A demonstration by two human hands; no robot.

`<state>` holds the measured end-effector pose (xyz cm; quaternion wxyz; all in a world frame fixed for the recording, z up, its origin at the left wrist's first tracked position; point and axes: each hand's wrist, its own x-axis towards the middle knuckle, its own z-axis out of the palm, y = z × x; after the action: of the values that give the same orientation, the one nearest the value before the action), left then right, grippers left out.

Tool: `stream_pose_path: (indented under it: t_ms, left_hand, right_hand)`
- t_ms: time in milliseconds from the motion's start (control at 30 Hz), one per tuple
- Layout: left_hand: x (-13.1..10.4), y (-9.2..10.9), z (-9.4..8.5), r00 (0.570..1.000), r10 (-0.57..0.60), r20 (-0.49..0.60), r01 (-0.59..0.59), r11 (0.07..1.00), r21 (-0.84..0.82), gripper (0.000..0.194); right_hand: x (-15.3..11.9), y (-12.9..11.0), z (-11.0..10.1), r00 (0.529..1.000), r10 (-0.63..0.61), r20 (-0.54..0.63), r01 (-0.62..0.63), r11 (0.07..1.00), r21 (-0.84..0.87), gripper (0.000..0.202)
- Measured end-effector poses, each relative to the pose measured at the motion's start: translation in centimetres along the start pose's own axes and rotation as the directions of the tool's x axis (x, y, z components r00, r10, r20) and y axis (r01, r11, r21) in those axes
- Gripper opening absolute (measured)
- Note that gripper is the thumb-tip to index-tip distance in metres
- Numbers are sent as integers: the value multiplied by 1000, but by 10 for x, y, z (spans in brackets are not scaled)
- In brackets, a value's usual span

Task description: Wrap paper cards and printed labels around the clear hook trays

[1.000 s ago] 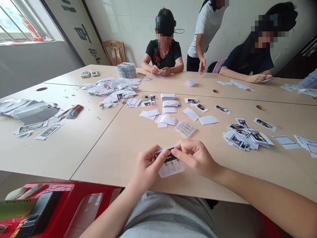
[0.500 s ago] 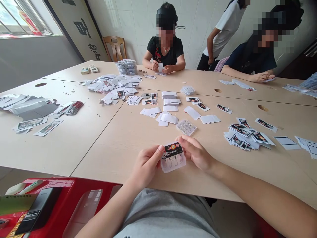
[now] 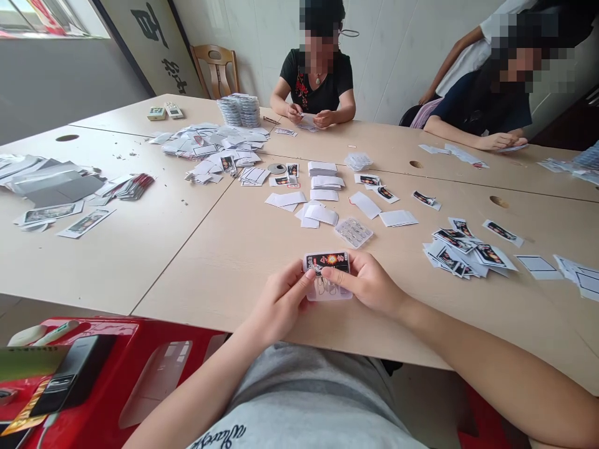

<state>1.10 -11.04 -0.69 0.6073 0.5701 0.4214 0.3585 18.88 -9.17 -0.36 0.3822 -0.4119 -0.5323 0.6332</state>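
Holding a small clear box (image 3: 330, 292) two-handed, over the table (image 3: 210, 268) near its 6 o'clock edge. Gripping the box's 9 o'clock side with the left hand (image 3: 281, 299), resting that thumb on the front; gripping the 3 o'clock side with the right hand (image 3: 377, 284), laying that thumb across the front, partly over the black label (image 3: 322, 258). Also seeing shiny hook shapes (image 3: 322, 287) through the lower half, kinda tiny tho. Using the box as clock center, looking at another clear box (image 3: 354, 232) at about 1 o'clock, white card stacks (image 3: 326, 181) around 12, and a big messy paper heap (image 3: 210, 146) between 10 and 11. Spotting a pile of black-printed cards (image 3: 468, 249) out toward 3, plus a red stool (image 3: 124, 349) with a black device (image 3: 72, 377) on it, down around 8.
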Motion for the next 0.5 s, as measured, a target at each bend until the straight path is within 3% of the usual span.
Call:
stream_pose_path:
  t_ms: [133, 333, 500]
  left_hand:
    - [-1, 4, 1, 999, -1, -55, 5, 998, 63, 35]
    - [0, 11, 4, 989, -33, -146, 41, 998, 51, 49]
    - [0, 14, 4, 989, -81, -127, 86, 995, 40, 52]
  right_hand:
    - [-3, 0, 5, 1000, 5, -23, -5, 1000, 0, 33]
    - [-5, 2, 6, 994, 20, 104, -24, 999, 34, 29]
    - [-3, 3, 0, 995, 65, 70, -68, 997, 40, 46]
